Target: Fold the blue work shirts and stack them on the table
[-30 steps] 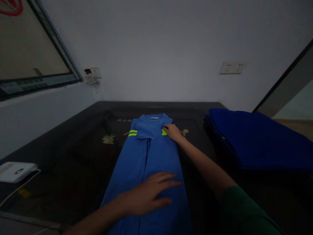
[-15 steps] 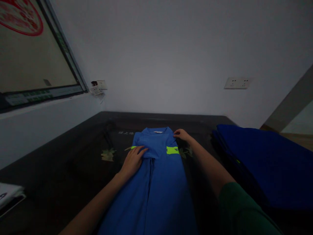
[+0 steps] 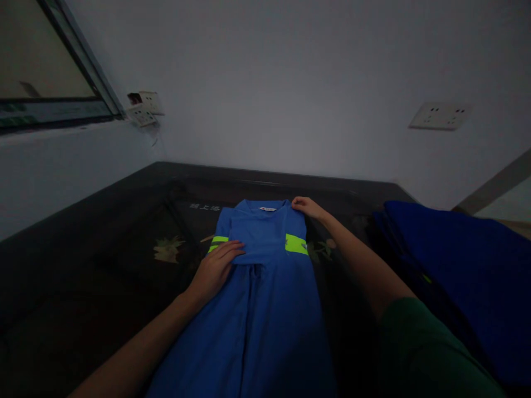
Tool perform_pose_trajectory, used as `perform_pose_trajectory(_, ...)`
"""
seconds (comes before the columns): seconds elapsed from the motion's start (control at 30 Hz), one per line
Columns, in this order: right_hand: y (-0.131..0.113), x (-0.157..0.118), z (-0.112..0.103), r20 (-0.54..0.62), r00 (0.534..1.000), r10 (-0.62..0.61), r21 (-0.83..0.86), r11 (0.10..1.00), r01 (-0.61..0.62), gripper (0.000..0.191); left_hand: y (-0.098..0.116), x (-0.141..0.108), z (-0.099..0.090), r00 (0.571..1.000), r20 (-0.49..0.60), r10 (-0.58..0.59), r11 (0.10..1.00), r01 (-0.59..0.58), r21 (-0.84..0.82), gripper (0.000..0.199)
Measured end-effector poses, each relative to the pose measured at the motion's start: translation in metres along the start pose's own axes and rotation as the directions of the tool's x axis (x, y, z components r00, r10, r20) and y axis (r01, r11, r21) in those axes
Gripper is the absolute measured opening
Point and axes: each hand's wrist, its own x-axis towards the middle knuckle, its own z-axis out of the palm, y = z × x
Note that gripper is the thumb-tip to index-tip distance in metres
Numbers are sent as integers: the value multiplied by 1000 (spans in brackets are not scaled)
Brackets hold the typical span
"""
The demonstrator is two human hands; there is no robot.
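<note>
A blue garment (image 3: 269,232) with yellow-green bands lies flat on the dark table, its collar and white label at the far end. Blue trouser-like legs (image 3: 282,320) stretch from it toward me. My left hand (image 3: 216,266) rests on the garment's left side by the band, fingers lying flat over the cloth. At the far right, beside the collar, my right hand (image 3: 307,207) has its fingertips pinched on the shoulder edge of the garment.
Dark blue folded cloth (image 3: 460,260) is stacked on the right. The dark table (image 3: 116,221) shows printed leaves and lettering and meets a white wall. Sockets (image 3: 440,115) are on the wall at right, others (image 3: 143,108) in the left corner near a window.
The view has tilted down and closer to the table. My right hand has moved along the shoulder toward the collar. The cloth near my left hand lies smoother, and its band shows more.
</note>
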Motion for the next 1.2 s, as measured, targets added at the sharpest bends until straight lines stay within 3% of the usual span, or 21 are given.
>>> perform_pose_trajectory(0.07,-2,6,3,6,1000,-4,-79,997,4,19,2,0,-2,1000,-2,-8,1000,8,2,35)
perform_pose_trajectory(0.13,-5,6,8,-3,999,-44,-267,963,41,22,5,1,-4,999,-9,-35,999,35,23,35)
perform_pose_trajectory(0.23,-11,0,17,-7,989,-146,-595,796,113,32,11,1,-7,996,-24,-88,993,90,77,34)
perform_pose_trajectory(0.3,-16,-7,22,-18,983,-184,-689,715,122,34,15,2,-9,995,-29,-91,991,93,95,33)
perform_pose_trajectory(0.43,-29,-16,21,-90,970,-228,-692,715,103,28,18,3,-12,998,-23,-62,995,64,75,28)
perform_pose_trajectory(0.5,-45,-25,16,-169,950,-262,-610,785,107,24,17,3,-11,997,-25,-69,996,70,51,25)
perform_pose_trajectory(0.57,-69,-40,13,-177,931,-319,-446,869,213,21,15,3,-9,994,-43,-105,994,106,12,23)
perform_pose_trajectory(0.63,-99,-64,13,-8,899,-437,-231,876,424,20,13,3,-7,985,-60,-160,986,157,-55,22)
perform_pose_trajectory(0.7,-127,-91,18,270,772,-575,-72,787,612,20,12,4,-6,975,-60,-212,970,202,-137,23)
perform_pose_trajectory(0.77,-147,-112,25,464,635,-618,-81,684,725,23,13,6,-7,972,-44,-231,956,218,-197,24)
perform_pose_trajectory(0.8,-154,-119,29,520,601,-606,-132,639,758,24,14,6,-8,974,-32,-226,954,215,-211,26)
perform_pose_trajectory(0.9,-161,-127,37,596,595,-539,-284,552,784,19,18,7,-12,985,32,-168,964,171,-203,38)
perform_pose_trajectory(0.97,-161,-126,38,608,605,-514,-317,542,778,17,20,7,-14,989,99,-108,975,125,-182,49)
perform_pose_trajectory(1.07,-161,-124,33,596,630,-498,-291,597,748,18,22,6,-15,981,190,23,986,9,-167,56)
perform_pose_trajectory(1.2,-160,-125,26,590,672,-447,-208,720,662,18,26,7,-14,976,194,102,984,-71,-161,35)
